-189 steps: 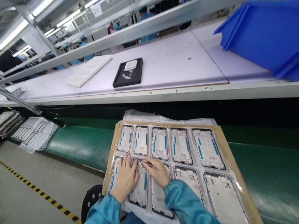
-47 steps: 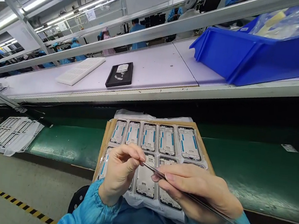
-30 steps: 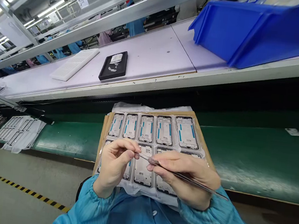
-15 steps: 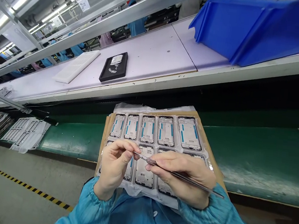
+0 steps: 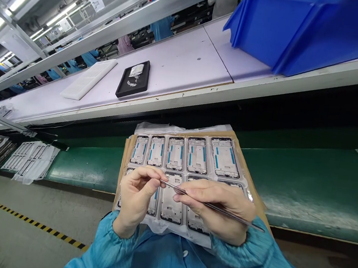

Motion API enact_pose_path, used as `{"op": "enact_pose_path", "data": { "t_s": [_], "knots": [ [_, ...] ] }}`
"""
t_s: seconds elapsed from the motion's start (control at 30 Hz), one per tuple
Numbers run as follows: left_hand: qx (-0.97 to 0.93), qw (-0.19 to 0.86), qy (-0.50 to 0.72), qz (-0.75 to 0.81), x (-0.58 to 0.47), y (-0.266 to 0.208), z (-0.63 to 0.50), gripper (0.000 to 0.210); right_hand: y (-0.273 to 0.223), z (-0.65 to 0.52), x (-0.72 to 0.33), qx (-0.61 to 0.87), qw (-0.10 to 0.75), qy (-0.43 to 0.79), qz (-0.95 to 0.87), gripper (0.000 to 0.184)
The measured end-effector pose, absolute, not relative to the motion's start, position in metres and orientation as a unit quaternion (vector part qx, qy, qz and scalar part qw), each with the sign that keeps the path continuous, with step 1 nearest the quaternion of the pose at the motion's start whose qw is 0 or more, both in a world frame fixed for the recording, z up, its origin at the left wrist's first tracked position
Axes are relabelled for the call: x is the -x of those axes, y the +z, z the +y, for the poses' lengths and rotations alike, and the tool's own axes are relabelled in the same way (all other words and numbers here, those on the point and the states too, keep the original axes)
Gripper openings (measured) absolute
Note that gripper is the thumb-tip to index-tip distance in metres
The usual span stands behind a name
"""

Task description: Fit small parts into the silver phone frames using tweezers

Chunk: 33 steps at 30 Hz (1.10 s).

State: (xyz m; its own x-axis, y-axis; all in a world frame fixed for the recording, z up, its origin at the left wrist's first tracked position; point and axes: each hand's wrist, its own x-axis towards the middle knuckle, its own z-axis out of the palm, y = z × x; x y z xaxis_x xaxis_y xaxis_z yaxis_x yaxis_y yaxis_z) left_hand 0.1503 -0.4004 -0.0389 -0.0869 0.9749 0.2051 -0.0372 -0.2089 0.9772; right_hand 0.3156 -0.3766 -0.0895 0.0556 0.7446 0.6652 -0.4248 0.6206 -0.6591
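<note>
I note: my sleeves point(image 5: 114, 242) teal, frames point(image 5: 171, 203) pale grey edged black (upper row point(image 5: 175, 152) blue-striped), bin point(image 5: 273, 31) blue, floor tape point(image 5: 30, 221) striped yellow-black.

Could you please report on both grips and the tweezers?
Right grip holding tweezers. Left grip pinched at their tip. Both partly cover lower frames.

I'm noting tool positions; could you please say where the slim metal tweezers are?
In the head view, the tweezers slant just right of lower centre, held in the right hand, tip at the left hand.
</note>
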Motion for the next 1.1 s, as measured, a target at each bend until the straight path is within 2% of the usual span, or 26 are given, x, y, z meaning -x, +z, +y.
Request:
{"op": "enact_pose_path", "data": {
  "t_s": [0.1, 0.17, 0.2, 0.27, 0.4, 0.5, 0.6, 0.7, 0.83, 0.97, 1.1],
  "knots": [
    [-0.521, 0.394, 0.576, 0.492, -0.142, -0.049, -0.398, 0.038, -0.11, -0.359, -0.311, 0.147, 0.707, 0.454, -0.522, 0.02],
    [-0.535, 0.327, 0.547, 0.554, -0.137, -0.075, -0.397, 0.047, -0.139, -0.338, -0.305, 0.205, 0.698, 0.498, -0.472, 0.005],
    [-0.553, 0.284, 0.51, 0.594, -0.136, -0.095, -0.397, 0.047, -0.157, -0.325, -0.301, 0.257, 0.692, 0.516, -0.434, 0.008],
    [-0.608, 0.213, 0.381, 0.663, -0.137, -0.141, -0.398, 0.05, -0.195, -0.303, -0.293, 0.343, 0.681, 0.541, -0.355, 0.03],
    [-0.68, 0.195, 0.107, 0.698, -0.143, -0.219, -0.409, 0.069, -0.255, -0.285, -0.276, 0.419, 0.633, 0.581, -0.293, 0.052],
    [-0.684, 0.182, 0.001, 0.706, -0.147, -0.232, -0.412, 0.074, -0.273, -0.288, -0.27, 0.434, 0.619, 0.59, -0.281, 0.055],
    [-0.683, 0.188, -0.059, 0.703, -0.149, -0.218, -0.408, 0.083, -0.277, -0.288, -0.269, 0.441, 0.614, 0.594, -0.274, 0.056],
    [-0.675, 0.213, -0.06, 0.703, -0.144, -0.198, -0.408, 0.083, -0.278, -0.285, -0.269, 0.445, 0.609, 0.596, -0.274, 0.054],
    [-0.642, 0.244, 0.068, 0.724, -0.122, -0.188, -0.42, 0.067, -0.281, -0.285, -0.269, 0.44, 0.603, 0.602, -0.282, 0.051],
    [-0.608, 0.247, 0.206, 0.726, -0.106, -0.208, -0.433, 0.053, -0.281, -0.285, -0.269, 0.433, 0.602, 0.605, -0.292, 0.051],
    [-0.638, 0.283, 0.204, 0.687, -0.106, -0.233, -0.438, 0.055, -0.278, -0.281, -0.268, 0.435, 0.602, 0.598, -0.3, 0.054]
  ]
}}
